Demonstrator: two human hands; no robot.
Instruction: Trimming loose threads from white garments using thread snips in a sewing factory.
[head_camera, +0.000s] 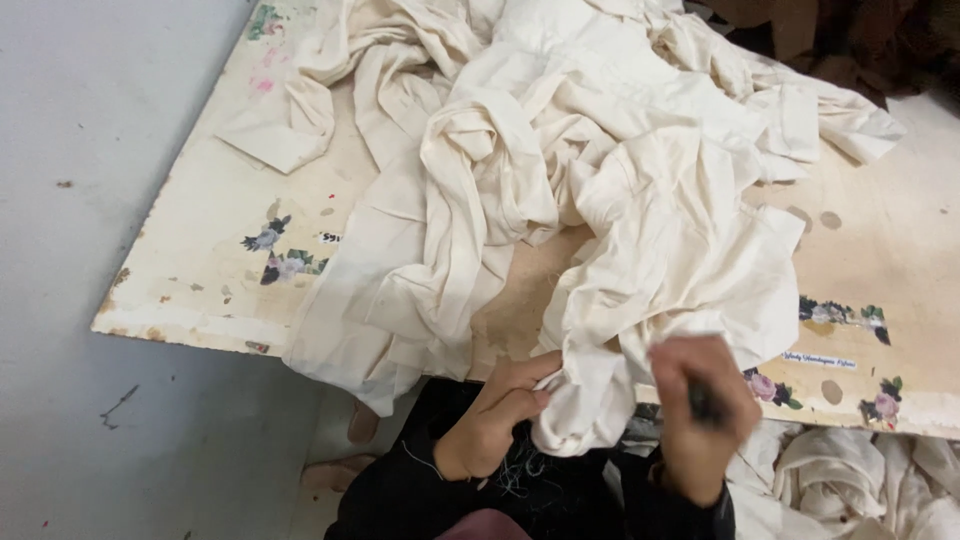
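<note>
A heap of cream-coloured cloth (590, 190) lies crumpled across a worn board (200, 270), spreading from the centre of the view up to twelve o'clock, with one long fold trailing down toward seven o'clock and another bunch hanging over the board's near edge at about six o'clock. That hanging bunch is where both hands meet it. The left hand (495, 415), at six o'clock, is curled with thumb and fingertips pinched on the edge of the cloth, the other fingers folded loosely beneath. The right hand (705, 410), just past five o'clock and blurred, is closed into a fist around a small dark tool (703, 402) whose kind cannot be made out; it sits right against the cloth's lower fold, though whether it touches the fabric cannot be told. Loose pale threads (515, 475) lie on the dark clothing of the lap below the hands. The board is pale, scuffed and printed with small flower motifs (280, 255) at nine o'clock and along its edge at four o'clock. Grey floor (90, 120) fills the view from eight to eleven o'clock. More cream fabric (860, 480) is piled on the floor at four o'clock, and dark patterned material (860, 40) shows at one o'clock.
</note>
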